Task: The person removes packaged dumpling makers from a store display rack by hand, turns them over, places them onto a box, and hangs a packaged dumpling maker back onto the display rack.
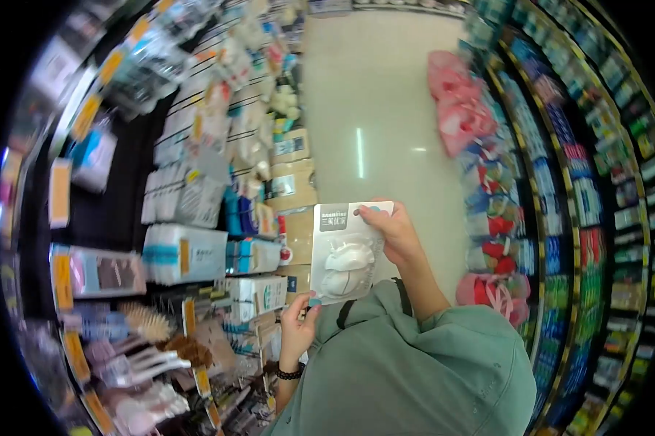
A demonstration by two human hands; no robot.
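Note:
A blister pack with white plastic pieces under a clear cover is held in front of my body, above the aisle floor. My right hand grips its upper right corner, thumb on the front. At the lower left corner, my left hand pinches the card between thumb and fingers. A dark bead bracelet circles the left wrist. What the white pieces are, I cannot make out for certain.
Store shelves with packaged goods and brushes line the left side. On the right stand shelves of boxed items, with pink bags low along the edge. A pale shiny floor runs between them.

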